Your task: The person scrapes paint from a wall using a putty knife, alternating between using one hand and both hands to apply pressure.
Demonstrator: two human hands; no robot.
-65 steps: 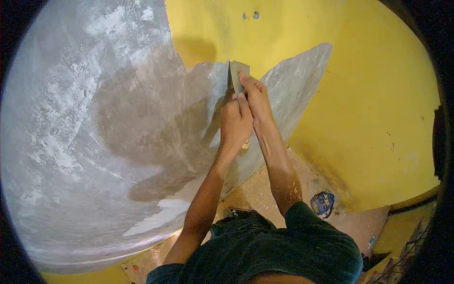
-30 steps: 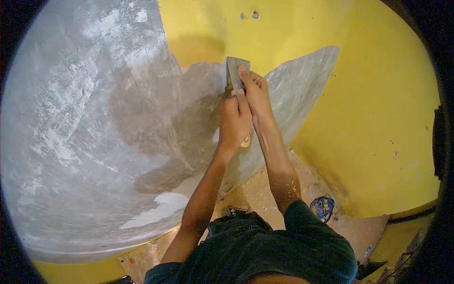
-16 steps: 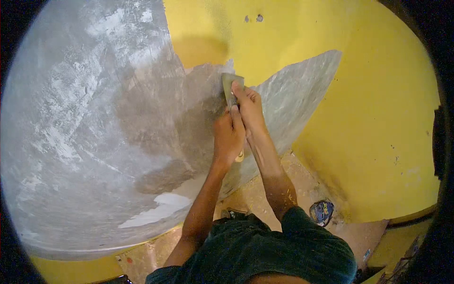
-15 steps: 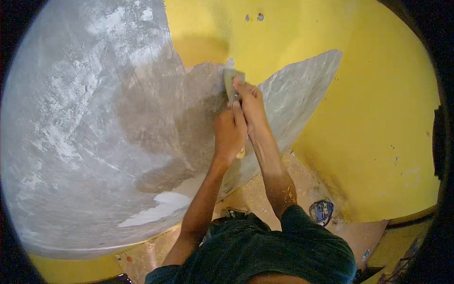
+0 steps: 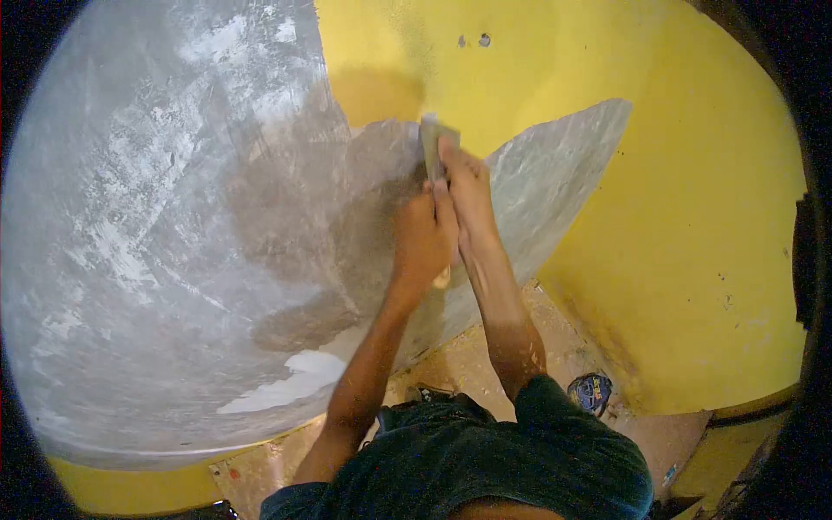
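In the head view, a flat-bladed scraper is pressed against the wall where grey bare surface meets yellow paint. My left hand is closed around its handle, whose pale end shows below the fist. Higher up, my right hand grips the scraper near the blade, fingers lying over its right side. Both hands sit close together, one above the other. Part of the handle is hidden by my fingers.
Yellow paint covers the wall's right side; scraped grey wall spreads left, with a white patch low down. Two small holes mark the yellow above. A dark blue object lies on the dusty floor.
The view has shifted a little, so wall, hands and scraper all appear slightly lower and farther right. Both hands keep the same grip, and the blade stays near the same paint edge.
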